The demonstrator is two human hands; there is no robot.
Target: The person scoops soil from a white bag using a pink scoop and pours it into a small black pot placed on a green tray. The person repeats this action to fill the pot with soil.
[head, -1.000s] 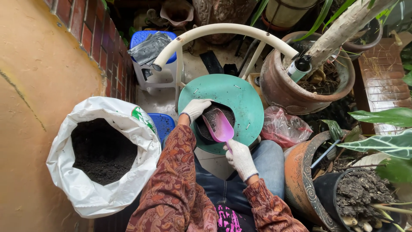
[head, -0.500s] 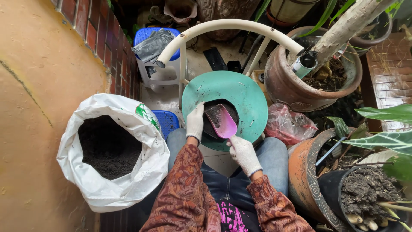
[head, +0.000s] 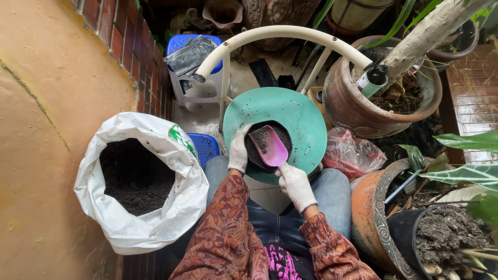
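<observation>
From the head camera you are looking straight down at your own lap, where a small black pot [head: 267, 146] full of dark soil sits in the middle of a round green table [head: 306, 111]. Your left hand [head: 239, 151], in a white glove, is wrapped around the pot's left rim and holds it steady. Your right hand [head: 295, 182], gloved the same way, is closed on the handle of a pink scoop [head: 269, 145], whose blade lies over the mouth of the pot with a little soil on it, tilted toward the far side. The two hands are near each other but not touching, each clamped on its own thing. Your patterned sleeves and blue jeans fill the lower middle of the view. To your left a white sack [head: 139, 181] stands open against the ochre wall, dark soil showing deep inside it (the rim is rolled down all round). Just beyond it, between the sack and the table, a blue stool [head: 206, 148] peeks out, and a second blue stool [head: 192, 44] with grey plastic sheet on top stands farther off by the brick wall. A curved cream pipe [head: 282, 35] arches over the table. To your right lie a crumpled clear bag [head: 350, 154], a large clay pot [head: 363, 106] with a thick stem in it, and nearer you a black pot of soil [head: 441, 238] beside broad green leaves.
</observation>
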